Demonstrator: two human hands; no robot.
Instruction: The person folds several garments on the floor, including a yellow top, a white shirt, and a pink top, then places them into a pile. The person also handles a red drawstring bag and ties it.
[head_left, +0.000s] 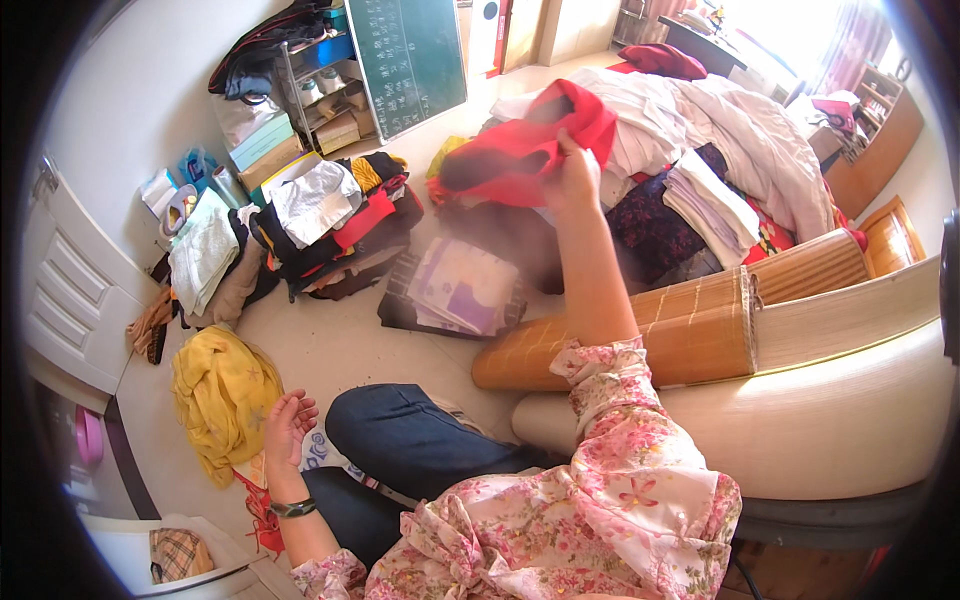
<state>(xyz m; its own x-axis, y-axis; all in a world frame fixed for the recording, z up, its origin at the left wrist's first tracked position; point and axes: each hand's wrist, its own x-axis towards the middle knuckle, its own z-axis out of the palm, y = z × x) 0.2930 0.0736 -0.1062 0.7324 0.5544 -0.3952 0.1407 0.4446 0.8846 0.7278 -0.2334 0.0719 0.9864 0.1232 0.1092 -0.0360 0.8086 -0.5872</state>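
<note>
My right hand grips a red cloth and holds it up before me, at the end of an outstretched arm. Dark patches show on the cloth, which is partly blurred. Below it on the floor lies a folded white and purple cloth on top of a dark folded piece. My left hand is empty, its fingers loosely apart, above my knee's left side. Nearest to it is a bunched yellow scarf with star shapes, lying on the floor.
Stacked folded clothes stand at the left. Rolled bamboo mats lie along the bed edge at right. Behind are a heaped pale quilt, a green chalkboard with writing and a metal rack. A white door is far left.
</note>
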